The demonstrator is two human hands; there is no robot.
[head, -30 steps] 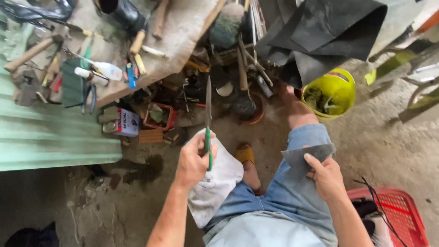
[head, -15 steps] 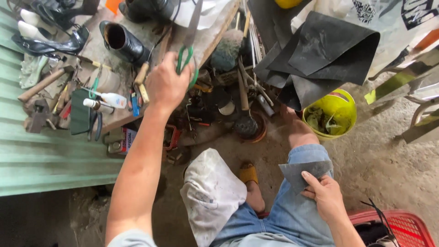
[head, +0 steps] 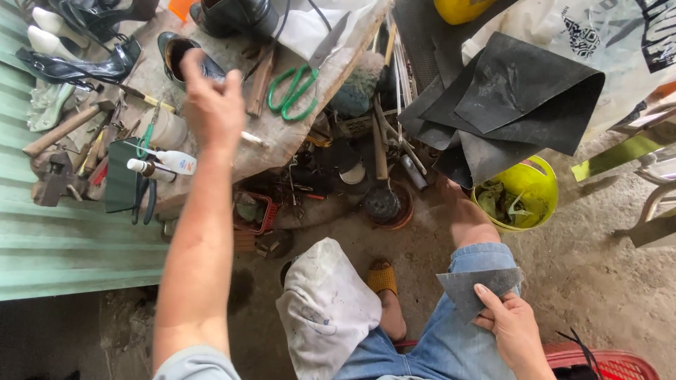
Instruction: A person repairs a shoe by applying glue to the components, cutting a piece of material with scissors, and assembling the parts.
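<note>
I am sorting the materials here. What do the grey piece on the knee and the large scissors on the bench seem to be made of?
The grey piece, pinned by the right hand, looks like thin matte rubber or leather: flat, dull, cleanly cut. The scissors appear to have grey metal blades and glossy green handles, probably plastic-coated.

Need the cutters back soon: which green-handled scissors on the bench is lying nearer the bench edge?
The large green-handled shears, blades pointing up-right, right of the left hand. The small green scissors lies further left, beside the white bottle.

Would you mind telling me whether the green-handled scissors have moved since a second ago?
Yes. The green-handled scissors went from the left hand above the knee up onto the wooden workbench, where they now lie released.
</note>
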